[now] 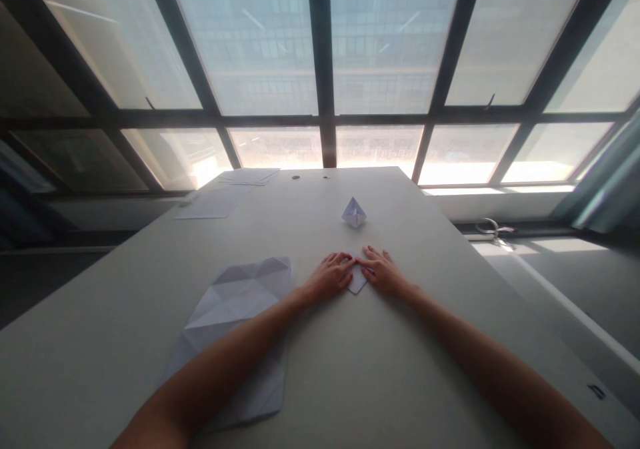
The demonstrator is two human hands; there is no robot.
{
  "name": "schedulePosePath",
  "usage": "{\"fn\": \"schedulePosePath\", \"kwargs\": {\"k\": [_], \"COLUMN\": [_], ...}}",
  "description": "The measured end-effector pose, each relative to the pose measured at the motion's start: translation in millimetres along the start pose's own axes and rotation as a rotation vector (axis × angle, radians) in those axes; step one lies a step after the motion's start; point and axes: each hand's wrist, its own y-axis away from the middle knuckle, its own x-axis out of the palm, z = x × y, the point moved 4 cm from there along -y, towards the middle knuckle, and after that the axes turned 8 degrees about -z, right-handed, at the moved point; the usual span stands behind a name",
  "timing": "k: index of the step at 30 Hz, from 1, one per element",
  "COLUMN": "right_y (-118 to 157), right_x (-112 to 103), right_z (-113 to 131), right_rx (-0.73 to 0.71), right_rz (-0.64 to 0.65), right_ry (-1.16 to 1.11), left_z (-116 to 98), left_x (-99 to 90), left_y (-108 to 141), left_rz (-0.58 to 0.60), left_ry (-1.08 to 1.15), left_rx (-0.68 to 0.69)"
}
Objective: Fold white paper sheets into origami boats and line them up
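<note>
A small piece of folded white paper [357, 283] lies on the table, its lower point toward me. My left hand [331, 275] is closed on its left edge, fingers bent, with the index finger reaching the top. From the other side my right hand [385, 274] holds the paper down with thumb and index finger, while its other fingers are spread over the tabletop. The two index fingertips nearly meet at the paper's upper end. Fingers cover both side edges. Just beyond stands a folded paper boat [354, 214].
A large creased paper sheet [250, 302] lies at the left, partly beneath my left forearm. Flat white sheets [210, 203] rest at the far left of the white table [400, 382]. Large windows [380, 42] rise behind its far edge. A curtain [607, 175] hangs at the right.
</note>
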Motion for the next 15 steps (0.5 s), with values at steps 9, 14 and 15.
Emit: {"fn": "schedulePosePath", "kwargs": {"k": [9, 14, 15], "right_y": [-2.2, -1.6, -1.2], "right_x": [2.4, 1.2, 0.6], "right_z": [0.9, 0.6, 0.5], "right_rx": [0.028, 0.024, 0.019], "right_rz": [-0.021, -0.005, 0.0], "right_ry": [0.035, 0.022, 0.015], "left_z": [5.7, 6.4, 7.0], "left_x": [8.5, 4.9, 5.0], "left_y": [0.5, 0.7, 0.9], "left_rz": [0.138, 0.126, 0.122], "left_ry": [-0.007, -0.023, -0.029], "left_rx": [-0.073, -0.092, -0.098]}}
